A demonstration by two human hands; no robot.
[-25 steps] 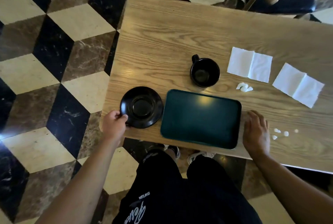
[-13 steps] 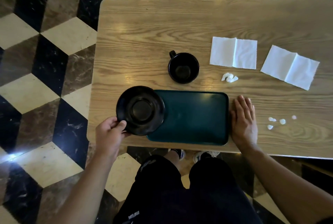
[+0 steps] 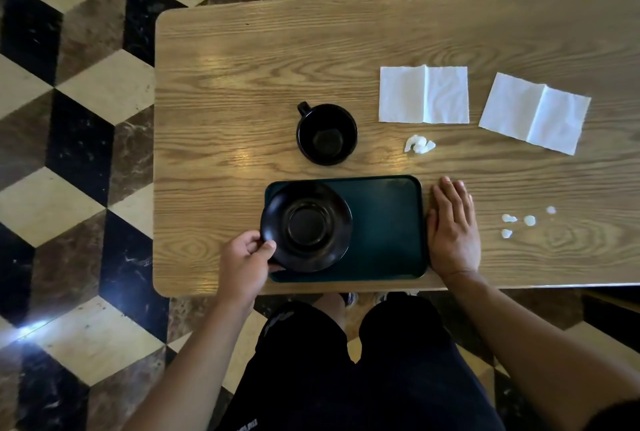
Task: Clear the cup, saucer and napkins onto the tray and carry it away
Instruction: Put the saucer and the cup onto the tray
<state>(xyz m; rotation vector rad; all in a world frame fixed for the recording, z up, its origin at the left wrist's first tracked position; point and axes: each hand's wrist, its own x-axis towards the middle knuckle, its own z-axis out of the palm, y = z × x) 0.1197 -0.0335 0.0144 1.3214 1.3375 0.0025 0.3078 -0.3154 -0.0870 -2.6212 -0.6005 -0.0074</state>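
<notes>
Head view: saucer (image 3: 306,227) sits over the left end of the tray (image 3: 384,226), its left rim overhanging the tray edge, pinched by your left hand (image 3: 244,257). Let go there and it may tip off onto the table (image 3: 242,91). Right hand (image 3: 452,228) lies flat and open, holding nothing, against the tray's right edge. Cup (image 3: 326,133) stands just beyond the tray; two napkins (image 3: 424,94) and paper scraps (image 3: 419,145) lie further right, light enough to slide off when you carry.

Saucer (image 3: 306,227) on tray's (image 3: 384,226) left end, cup (image 3: 326,134) behind tray, two napkins (image 3: 424,94) right of cup.
</notes>
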